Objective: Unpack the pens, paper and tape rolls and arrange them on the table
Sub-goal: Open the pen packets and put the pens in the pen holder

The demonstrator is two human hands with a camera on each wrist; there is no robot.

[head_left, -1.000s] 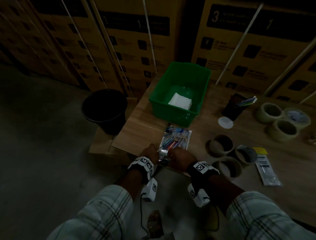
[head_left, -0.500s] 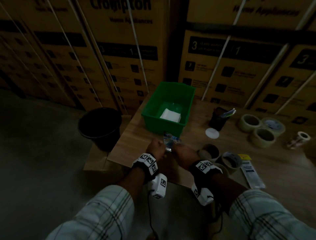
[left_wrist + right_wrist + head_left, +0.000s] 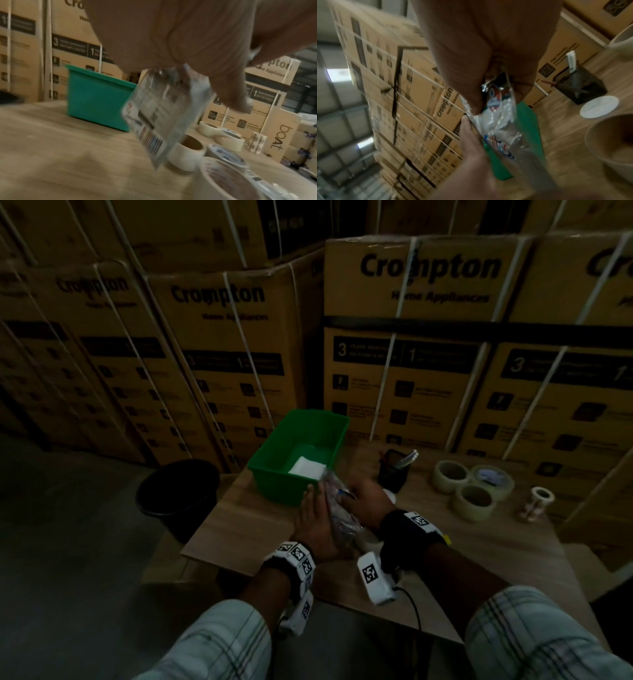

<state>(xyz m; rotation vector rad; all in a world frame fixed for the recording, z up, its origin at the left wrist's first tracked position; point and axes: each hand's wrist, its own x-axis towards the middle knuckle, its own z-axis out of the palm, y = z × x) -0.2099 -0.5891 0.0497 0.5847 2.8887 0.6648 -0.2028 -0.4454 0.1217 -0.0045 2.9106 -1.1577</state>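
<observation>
A clear plastic pen packet (image 3: 337, 513) is held up on edge above the wooden table (image 3: 246, 529), just in front of the green bin (image 3: 274, 474). My left hand (image 3: 313, 518) lies along its left side, thumb and fingers pinching it; the packet (image 3: 157, 121) hangs below that palm. My right hand (image 3: 364, 499) pinches the packet's (image 3: 500, 121) top end. White paper (image 3: 306, 469) lies in the bin. Three tape rolls (image 3: 474, 501) sit at the right, and more rolls (image 3: 187, 151) stand under my right arm.
A black pen holder (image 3: 394, 472) with pens stands right of the bin, a white round lid (image 3: 599, 106) beside it. A small roll (image 3: 541, 496) is at the far right. A black bucket (image 3: 178, 491) stands on the floor left of the table. Stacked cartons (image 3: 411, 378) wall the back.
Both hands have lifted the pen packet off the table's near edge and carried it forward toward the bin, turning it on edge. My head has tilted up.
</observation>
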